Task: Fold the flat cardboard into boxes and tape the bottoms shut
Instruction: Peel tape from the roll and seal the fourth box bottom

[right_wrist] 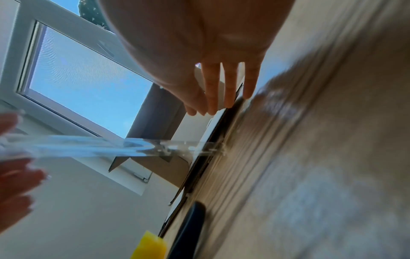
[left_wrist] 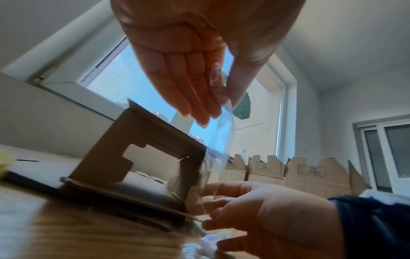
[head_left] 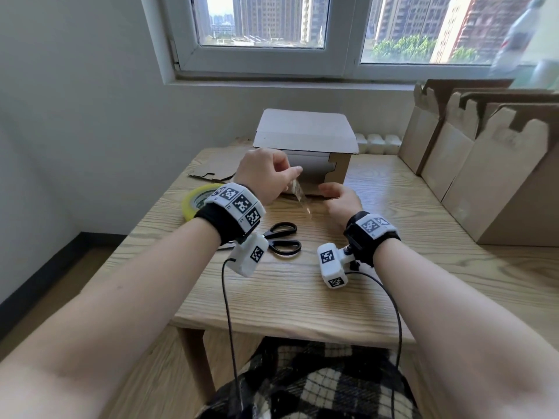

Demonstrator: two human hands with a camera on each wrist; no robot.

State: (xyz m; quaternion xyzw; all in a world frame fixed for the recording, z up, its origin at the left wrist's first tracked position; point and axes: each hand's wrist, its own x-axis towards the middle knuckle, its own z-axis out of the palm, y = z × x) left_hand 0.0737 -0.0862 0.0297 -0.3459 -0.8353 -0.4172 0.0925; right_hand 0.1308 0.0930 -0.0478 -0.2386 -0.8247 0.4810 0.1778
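Two hands up over the table (head_left: 302,285) and we've got a strip of clear tape (head_left: 299,196) dangling at the centre of the head view, pinched at its top end between thumb and fingertips of our left hand (head_left: 264,173), while our right hand (head_left: 340,199) hangs just right of it with fingers loosely spread and nothing in them; whether they touch the strip's lower end we cannot tell. Right behind, just above centre frame, sits the box (head_left: 305,146), folded up and lying on its side, open face and notched flap toward us, its lower flap flat on the wood. That tape is the tricky customer, we reckon: featherlight, floppy, sticky on one face and happy to curl onto itself or onto a finger, so we'd keep hold by the very ends only and draw it taut. The box looks light and fairly stiff but hollow, likely to skid back under a push, so steadying it on a wall near a corner seems wise. Room now: scissors (head_left: 279,238) lie near the lower centre, just below our wrists, and the yellow tape roll (head_left: 196,201) sits at left beside our left wrist, with a flat cardboard sheet (head_left: 216,164) above it. Standing cardboard blanks (head_left: 484,164) crowd the right side of the frame, so the free wood is in front, toward the bottom edge
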